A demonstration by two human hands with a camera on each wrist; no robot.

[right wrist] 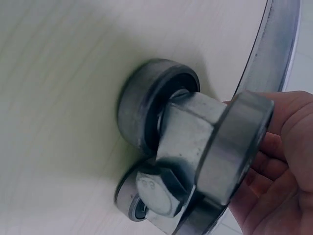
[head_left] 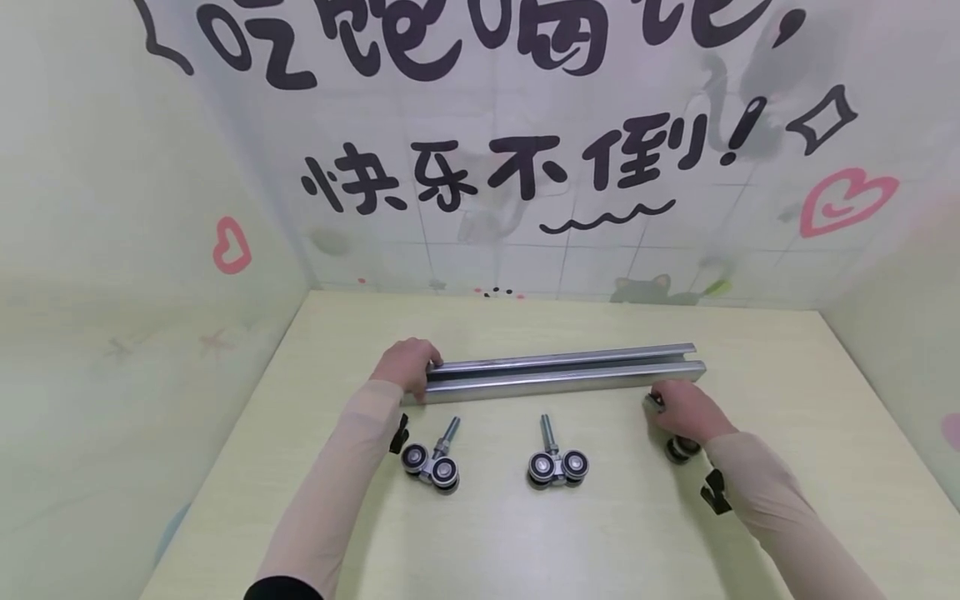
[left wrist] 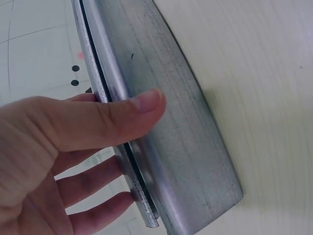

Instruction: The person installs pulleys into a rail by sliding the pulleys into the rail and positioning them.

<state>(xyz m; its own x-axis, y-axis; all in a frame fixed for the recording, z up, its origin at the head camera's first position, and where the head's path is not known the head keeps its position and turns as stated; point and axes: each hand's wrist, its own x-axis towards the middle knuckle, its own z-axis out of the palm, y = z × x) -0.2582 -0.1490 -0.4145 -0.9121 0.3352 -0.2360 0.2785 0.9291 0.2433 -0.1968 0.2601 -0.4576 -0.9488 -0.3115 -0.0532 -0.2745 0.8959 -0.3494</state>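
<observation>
My left hand (head_left: 407,367) grips the left end of a metal channel rail (head_left: 555,387) lying across the table. In the left wrist view the thumb (left wrist: 134,115) presses on the rail's flat outer side, with the fingers at its slotted edge. Near the rail's right end, my right hand (head_left: 690,408) holds a roller trolley (right wrist: 188,129) with several wheels and a hex bolt head. Its stud is mostly hidden by the hand. Two similar roller trolleys lie in front of the rail: one on the left (head_left: 430,468), one in the middle (head_left: 558,468), their threaded studs pointing away from me.
The pale wooden table (head_left: 487,542) is enclosed by a back wall (head_left: 480,267) with large dark lettering and by side walls. Small black clips are on both forearms' sleeves.
</observation>
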